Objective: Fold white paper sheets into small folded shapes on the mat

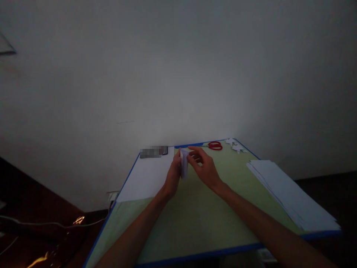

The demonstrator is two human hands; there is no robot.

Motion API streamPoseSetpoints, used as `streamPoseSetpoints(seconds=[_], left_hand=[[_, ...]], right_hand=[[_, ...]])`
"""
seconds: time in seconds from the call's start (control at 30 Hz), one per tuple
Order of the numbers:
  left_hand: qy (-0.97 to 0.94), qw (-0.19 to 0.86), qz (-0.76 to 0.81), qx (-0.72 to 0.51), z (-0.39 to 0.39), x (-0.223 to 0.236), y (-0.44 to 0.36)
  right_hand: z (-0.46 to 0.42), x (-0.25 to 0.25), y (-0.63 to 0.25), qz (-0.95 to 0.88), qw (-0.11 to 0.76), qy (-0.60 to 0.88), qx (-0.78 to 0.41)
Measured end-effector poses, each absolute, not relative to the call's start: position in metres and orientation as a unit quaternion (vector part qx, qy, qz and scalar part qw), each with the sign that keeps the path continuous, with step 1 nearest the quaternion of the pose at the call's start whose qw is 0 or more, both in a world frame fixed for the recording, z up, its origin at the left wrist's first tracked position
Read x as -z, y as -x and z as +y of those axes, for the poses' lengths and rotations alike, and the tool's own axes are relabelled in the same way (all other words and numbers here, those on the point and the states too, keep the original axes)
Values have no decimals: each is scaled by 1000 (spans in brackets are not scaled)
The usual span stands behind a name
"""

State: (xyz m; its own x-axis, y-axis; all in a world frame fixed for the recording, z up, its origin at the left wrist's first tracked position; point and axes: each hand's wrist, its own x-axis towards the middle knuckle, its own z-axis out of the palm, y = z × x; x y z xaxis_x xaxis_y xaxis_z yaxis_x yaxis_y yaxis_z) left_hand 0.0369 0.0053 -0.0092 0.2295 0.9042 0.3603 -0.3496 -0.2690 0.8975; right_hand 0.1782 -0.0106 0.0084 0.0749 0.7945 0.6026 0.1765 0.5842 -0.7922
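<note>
My left hand [174, 171] is closed round a small folded piece of white paper [184, 163], held upright above the table. On the paper's right side is my right hand [205, 167], its thumb and fingertips bent in at the upper edge. The paper looks layered, though its exact folds are too dim to make out. Behind my right hand, red-handled scissors [215, 145] lie near the table's back edge, their blades partly hidden by my fingers.
A green table [195, 223] with blue edging stands against a grey wall [178, 74]. At right lies a stack of white paper [292, 197], with paper scraps [237, 147] behind it. A white sheet [145, 178] lies at left, with a partly blurred dark object [153, 152] at its back.
</note>
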Motion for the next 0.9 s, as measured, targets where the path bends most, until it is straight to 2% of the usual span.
streamPoseSetpoints(seconds=[0.2,0.33,0.6,0.9], left_hand=[[-641,436,296,-558,5,3,-36],[-686,358,315,-549,8,2,-32],[-752,123,327,-559,14,-4,-21],[-749,62,320,-577,11,-7,-19]], right_hand=[[-6,-6,-185,-624,638,364,-267],[-2,-8,-194,-689,622,314,-197],[6,-6,-206,-744,604,261,-116],[2,-14,-211,-797,550,245,49]])
